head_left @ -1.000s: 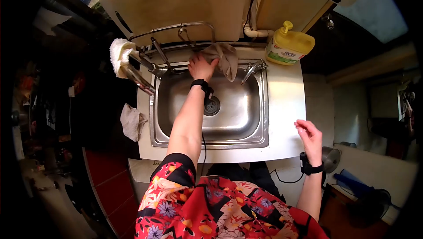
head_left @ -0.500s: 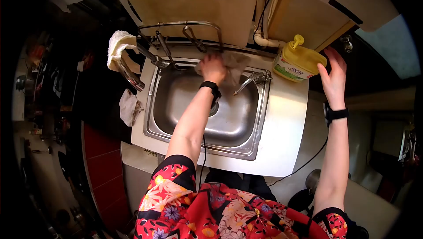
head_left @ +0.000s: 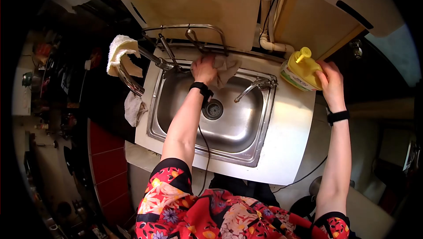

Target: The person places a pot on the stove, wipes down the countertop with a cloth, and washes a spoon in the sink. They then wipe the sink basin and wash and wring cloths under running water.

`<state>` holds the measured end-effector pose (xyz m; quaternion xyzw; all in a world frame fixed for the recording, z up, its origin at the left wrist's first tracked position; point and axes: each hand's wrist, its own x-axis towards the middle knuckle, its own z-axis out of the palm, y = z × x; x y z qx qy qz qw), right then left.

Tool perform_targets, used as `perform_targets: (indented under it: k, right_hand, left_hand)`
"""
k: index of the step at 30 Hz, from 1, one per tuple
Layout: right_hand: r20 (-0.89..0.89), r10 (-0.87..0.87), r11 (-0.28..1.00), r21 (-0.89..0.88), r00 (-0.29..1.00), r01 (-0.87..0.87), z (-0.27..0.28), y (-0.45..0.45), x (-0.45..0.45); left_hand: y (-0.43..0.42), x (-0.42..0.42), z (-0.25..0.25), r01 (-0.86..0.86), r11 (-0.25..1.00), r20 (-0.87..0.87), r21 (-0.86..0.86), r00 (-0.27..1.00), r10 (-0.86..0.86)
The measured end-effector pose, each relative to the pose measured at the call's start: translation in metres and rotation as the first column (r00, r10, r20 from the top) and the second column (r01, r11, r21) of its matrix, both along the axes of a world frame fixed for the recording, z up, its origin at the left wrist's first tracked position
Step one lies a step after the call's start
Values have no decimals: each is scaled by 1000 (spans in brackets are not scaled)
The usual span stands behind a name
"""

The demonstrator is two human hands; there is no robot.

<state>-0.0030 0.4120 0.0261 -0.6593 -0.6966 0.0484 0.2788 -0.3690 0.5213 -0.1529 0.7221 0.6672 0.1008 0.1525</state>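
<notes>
My left hand [head_left: 205, 69] presses a greyish-beige cloth [head_left: 227, 70] against the back rim of the steel sink [head_left: 176, 107], its fingers closed on the cloth and partly hidden. On the right, my right hand [head_left: 332, 82] grips the side of a yellow pump bottle [head_left: 304, 74] with a white and green label. The bottle is at the counter's back right corner and looks tilted; whether its base touches the counter I cannot tell. Between the hands, a small metal tap [head_left: 253, 88] reaches over the basin.
A curved chrome faucet [head_left: 130, 78] with a white towel [head_left: 121, 54] over it stands at the left. Another cloth [head_left: 134, 108] hangs at the counter's left edge. Behind the sink are a metal rack [head_left: 205, 27] and a white pipe [head_left: 275, 46]. A black cable [head_left: 207, 151] crosses the front edge.
My right hand has closed on the yellow bottle, which now leans differently. My left hand and the cloth have shifted left along the back rim. The view has moved slightly.
</notes>
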Motion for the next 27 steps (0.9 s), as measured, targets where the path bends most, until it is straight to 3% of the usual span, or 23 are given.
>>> perform_targets:
  k: [1, 5, 7, 8, 11, 12, 15, 19, 20, 22, 26, 27]
  right_hand:
    - [7, -7, 1000, -16, 1000, 7, 2, -4, 0]
    - [-60, -27, 998, -51, 998, 24, 5, -18, -3]
    - [-57, -31, 999, -34, 998, 29, 4, -20, -7]
    - [-50, -32, 999, -10, 998, 31, 4, -20, -8]
    - [-36, -40, 998, 55, 999, 41, -5, -17, -6]
    - [-28, -47, 997, 52, 999, 48, -3, -16, -4]
    - [-139, -33, 999, -32, 990, 29, 4, -18, -3]
    - [-200, -72, 997, -41, 977, 65, 4, -38, -7]
    - [-196, -86, 996, -45, 977, 78, 6, -45, -7]
    - [-157, -118, 992, -56, 981, 111, 12, -62, -9]
    - [-179, -118, 991, -77, 977, 106, 23, -101, -20]
    - [-187, -120, 991, -83, 975, 106, 22, -111, -21]
  left_hand:
    - [12, -12, -32, 14, 997, -25, 80, 1000, -12]
    - [27, -13, -49, -138, 988, -29, 74, 990, 140]
    - [34, -6, -51, -177, 978, -66, -107, 983, 170]
    - [31, -3, -47, -177, 978, -68, -106, 983, 170]
    - [13, 12, -28, 49, 994, -91, -97, 994, -58]
    - [9, 15, -29, 57, 993, -83, -99, 994, -65]
    - [-5, 20, -21, 312, 948, 38, 60, 948, -314]
    - [-8, 7, -9, 417, 897, 211, 145, 873, -439]
    - [-3, 7, -4, 388, 916, 169, 104, 900, -401]
    - [-11, 18, 41, 297, 928, 222, 224, 912, -345]
    - [-13, 53, 75, 283, 889, 151, 359, 923, -355]
    - [-9, 58, 68, 366, 832, 13, 416, 913, -408]
